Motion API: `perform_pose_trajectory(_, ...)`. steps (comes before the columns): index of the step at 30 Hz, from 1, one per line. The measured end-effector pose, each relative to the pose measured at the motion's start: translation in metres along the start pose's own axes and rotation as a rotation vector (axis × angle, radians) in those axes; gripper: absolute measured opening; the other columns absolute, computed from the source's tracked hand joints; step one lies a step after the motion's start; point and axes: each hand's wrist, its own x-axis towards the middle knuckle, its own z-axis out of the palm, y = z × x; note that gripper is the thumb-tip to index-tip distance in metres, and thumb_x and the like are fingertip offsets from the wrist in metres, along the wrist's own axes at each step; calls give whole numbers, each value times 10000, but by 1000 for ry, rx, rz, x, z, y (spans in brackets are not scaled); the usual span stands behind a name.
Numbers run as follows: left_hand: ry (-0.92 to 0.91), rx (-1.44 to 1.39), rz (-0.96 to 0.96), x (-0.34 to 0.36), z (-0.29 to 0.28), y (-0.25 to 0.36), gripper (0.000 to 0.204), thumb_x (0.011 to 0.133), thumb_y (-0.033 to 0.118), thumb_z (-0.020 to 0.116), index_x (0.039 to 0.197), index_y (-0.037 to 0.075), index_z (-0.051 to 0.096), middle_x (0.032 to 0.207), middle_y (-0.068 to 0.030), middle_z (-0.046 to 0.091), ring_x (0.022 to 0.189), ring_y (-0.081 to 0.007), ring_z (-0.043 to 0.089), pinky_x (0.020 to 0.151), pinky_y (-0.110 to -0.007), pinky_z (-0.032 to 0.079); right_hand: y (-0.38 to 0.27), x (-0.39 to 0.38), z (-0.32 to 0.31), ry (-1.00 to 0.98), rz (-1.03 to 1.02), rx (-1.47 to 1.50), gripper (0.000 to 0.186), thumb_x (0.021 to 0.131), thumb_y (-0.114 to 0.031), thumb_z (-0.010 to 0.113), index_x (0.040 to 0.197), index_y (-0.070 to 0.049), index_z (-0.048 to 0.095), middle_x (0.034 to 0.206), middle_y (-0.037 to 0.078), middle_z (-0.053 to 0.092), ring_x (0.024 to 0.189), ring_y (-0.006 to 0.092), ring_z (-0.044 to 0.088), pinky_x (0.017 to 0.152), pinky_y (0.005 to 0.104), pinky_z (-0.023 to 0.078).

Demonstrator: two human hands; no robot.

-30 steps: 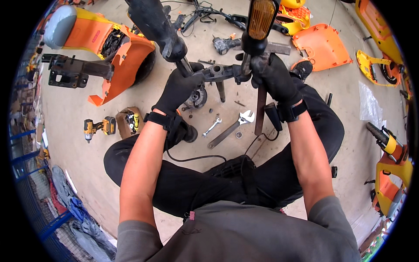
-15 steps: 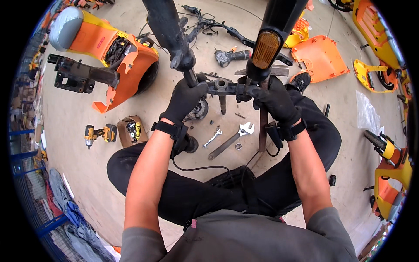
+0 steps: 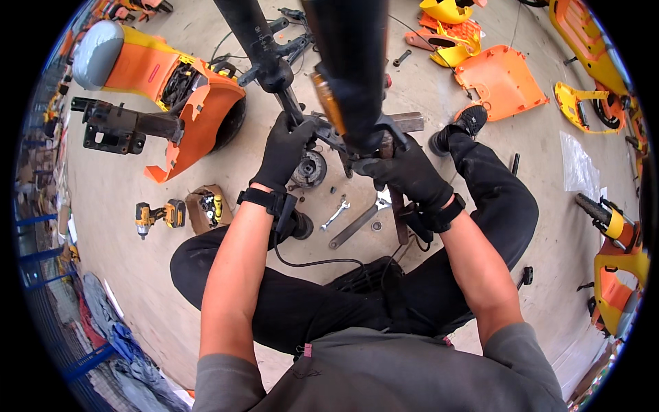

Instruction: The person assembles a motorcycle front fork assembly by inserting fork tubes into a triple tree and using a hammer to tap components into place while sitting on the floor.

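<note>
A black front fork (image 3: 255, 41) with two thick legs comes in from the top, an amber reflector (image 3: 328, 103) on its right leg. My left hand (image 3: 281, 154), in a black glove, is closed round the slim tube of the left leg, just by the fork's crosspiece (image 3: 331, 141). My right hand (image 3: 410, 173), also gloved, grips the lower end of the right leg, which partly hides the crosspiece. Below on the floor lie an open-ended spanner (image 3: 336, 215), an adjustable wrench (image 3: 360, 223) and a small ring (image 3: 376, 226). A round metal part (image 3: 310, 169) sits beside my left hand.
At the left stand a yellow cordless driver (image 3: 159, 216), a small cardboard box (image 3: 208, 208) of parts and an orange scooter body (image 3: 199, 113). Orange and yellow covers (image 3: 504, 86) lie at the far right. My bent legs (image 3: 491, 185) frame the work. A cable (image 3: 316, 264) crosses my lap.
The fork has turned, its right leg swinging left and now covering the grey power tool on the floor. My right hand has shifted left and slightly nearer; the left stays close to its place.
</note>
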Motion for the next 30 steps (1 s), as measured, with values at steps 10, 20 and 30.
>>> perform_pose_trajectory(10, -547, -108, 105, 43, -53, -68, 353, 996, 252, 610, 1268, 33, 560, 1110, -118, 616, 812, -184, 607, 736, -323, 551, 8, -7, 28, -44, -60, 27, 398, 798, -139, 793, 1150, -28, 646, 957, 5, 681, 742, 63, 603, 598, 225, 486)
perform_pose_trajectory(20, -240, -88, -240, -45, -26, 1, 751, 885, 43, 696, 1526, -6, 308, 1331, -160, 555, 1192, -272, 614, 965, -357, 548, 33, -19, 50, 56, -210, 187, 529, 795, -96, 798, 1267, 8, 583, 1161, 63, 655, 1014, 121, 625, 881, 294, 527)
perform_pose_trajectory(30, 2, -35, -116, -144, 48, 36, 314, 920, 86, 709, 1214, 6, 633, 1065, -55, 676, 922, -99, 613, 776, -243, 492, 52, -19, 50, -12, -163, 423, 350, 860, -110, 738, 1170, 14, 631, 1043, 61, 672, 970, 136, 611, 885, 322, 505)
